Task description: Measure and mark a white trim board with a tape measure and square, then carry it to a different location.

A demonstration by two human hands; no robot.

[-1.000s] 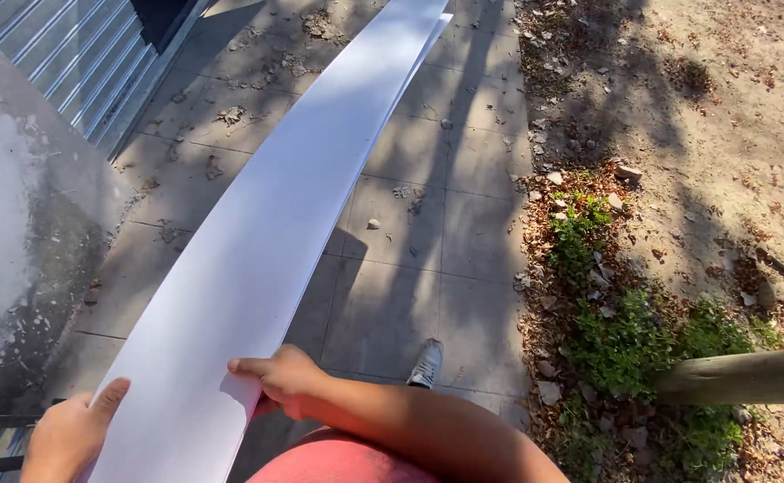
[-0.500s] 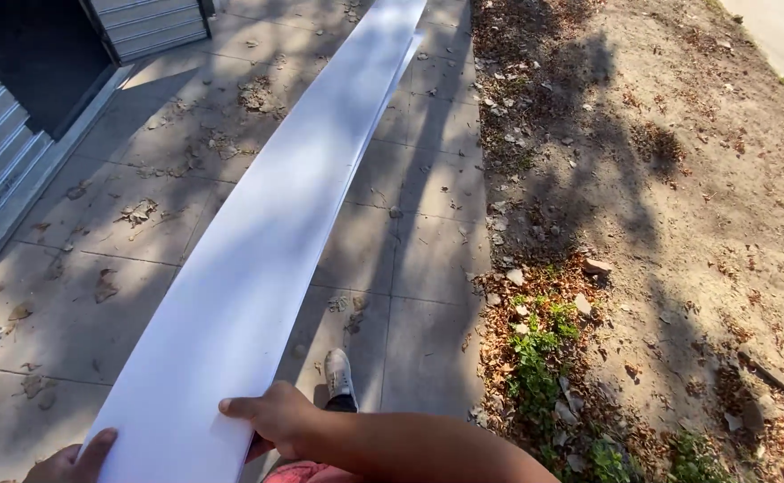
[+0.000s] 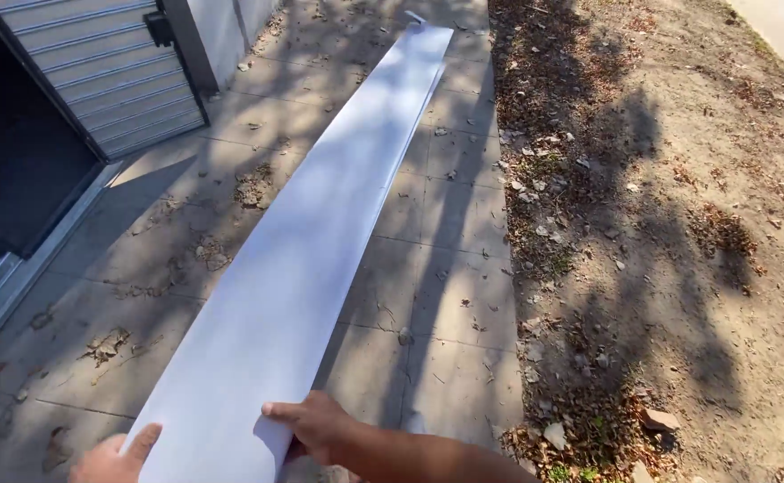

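white sheet-metal strip (image 3: 320, 241) now shows its whole length down to its far end above the concrete walk (image 3: 446, 268), where half a second ago that end ran out of view, both hands gripping the near end: right hand (image 3: 316, 425), left hand (image 3: 110, 461).

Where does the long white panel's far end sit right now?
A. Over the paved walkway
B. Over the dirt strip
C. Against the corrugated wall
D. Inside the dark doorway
A: the long white panel runs from both hands straight along the paved walkway, ending above the slabs.
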